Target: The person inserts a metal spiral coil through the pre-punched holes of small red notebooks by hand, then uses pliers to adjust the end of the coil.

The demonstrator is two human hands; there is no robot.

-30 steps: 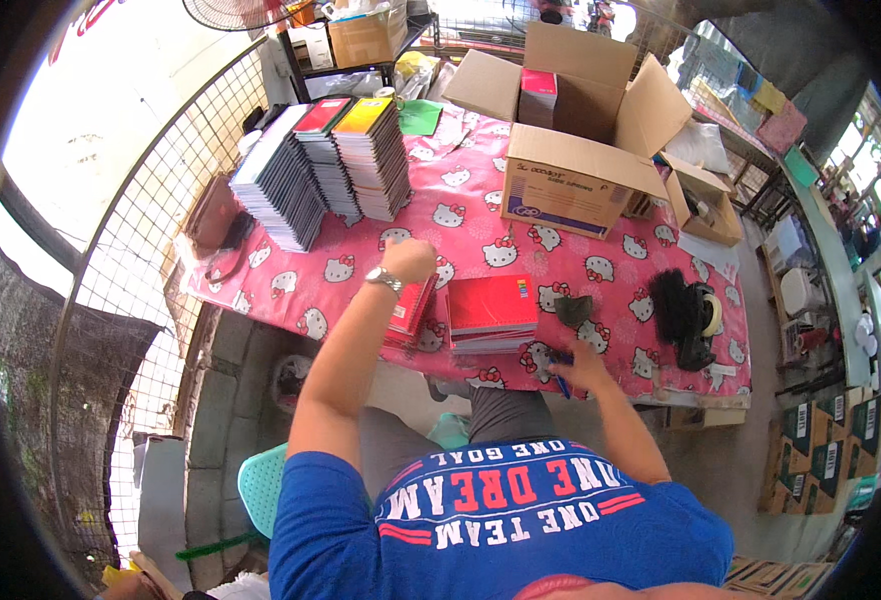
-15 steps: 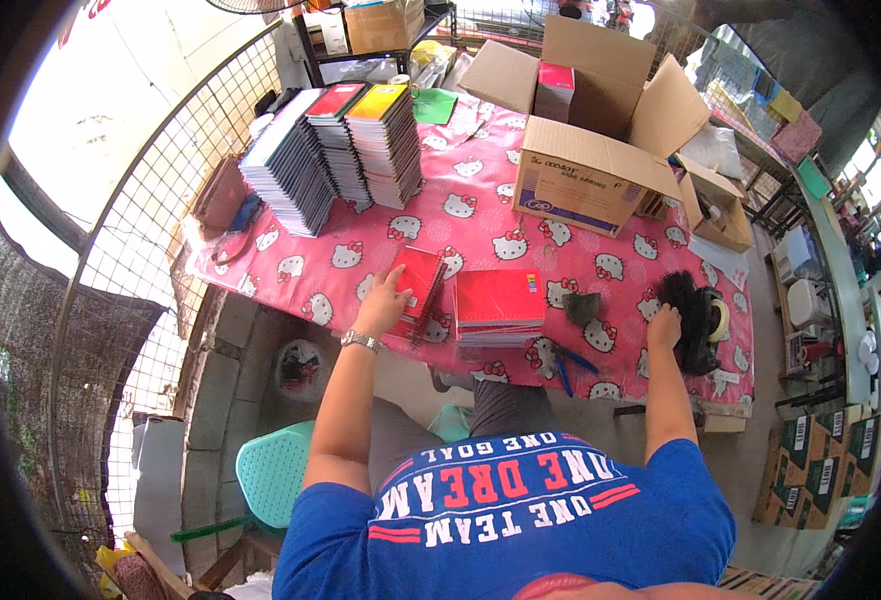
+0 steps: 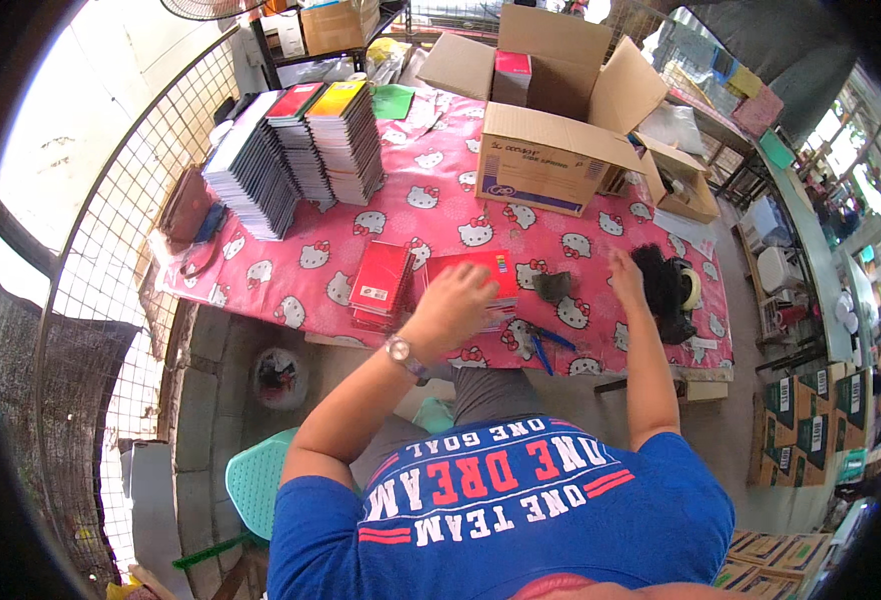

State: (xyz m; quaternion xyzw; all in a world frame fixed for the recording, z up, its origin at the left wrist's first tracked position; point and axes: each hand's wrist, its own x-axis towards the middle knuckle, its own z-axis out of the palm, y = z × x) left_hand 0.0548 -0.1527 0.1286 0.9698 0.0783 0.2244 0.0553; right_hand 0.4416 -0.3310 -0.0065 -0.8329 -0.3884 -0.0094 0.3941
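Lying under the loosely spread left hand, red notebooks; right hand spread too.

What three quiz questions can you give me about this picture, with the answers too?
1. Which bare hand wears the silver metal wristwatch and partly hides a low stack of red-covered notebooks?
2. True or false: the blue-handled pliers lie on the pink patterned tablecloth.
3. What colour tops the tall notebook stack nearest the open brown cardboard box: A) green, B) yellow, C) blue?

Key: 1. The left hand. 2. True. 3. B.
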